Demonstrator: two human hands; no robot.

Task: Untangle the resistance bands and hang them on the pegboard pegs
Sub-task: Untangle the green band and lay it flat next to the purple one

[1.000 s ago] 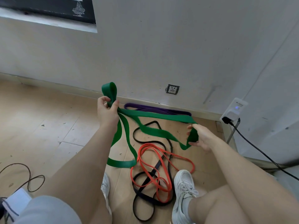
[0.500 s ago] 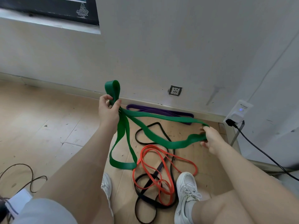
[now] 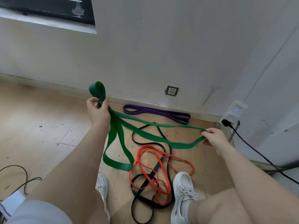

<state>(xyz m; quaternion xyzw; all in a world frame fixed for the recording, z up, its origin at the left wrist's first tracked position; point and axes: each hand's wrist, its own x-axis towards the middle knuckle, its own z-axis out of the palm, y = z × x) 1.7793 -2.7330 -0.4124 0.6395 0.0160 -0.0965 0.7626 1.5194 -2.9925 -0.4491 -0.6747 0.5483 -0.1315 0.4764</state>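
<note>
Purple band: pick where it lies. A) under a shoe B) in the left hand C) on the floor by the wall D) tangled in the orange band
C: the purple band lies folded on the floor along the baseboard, apart from the hands and the other bands.

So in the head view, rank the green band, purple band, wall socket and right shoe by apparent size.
1. green band, spread between both hands
2. purple band and right shoe: alike, and the shoe sits nearer the camera, so unranked
3. wall socket
</note>
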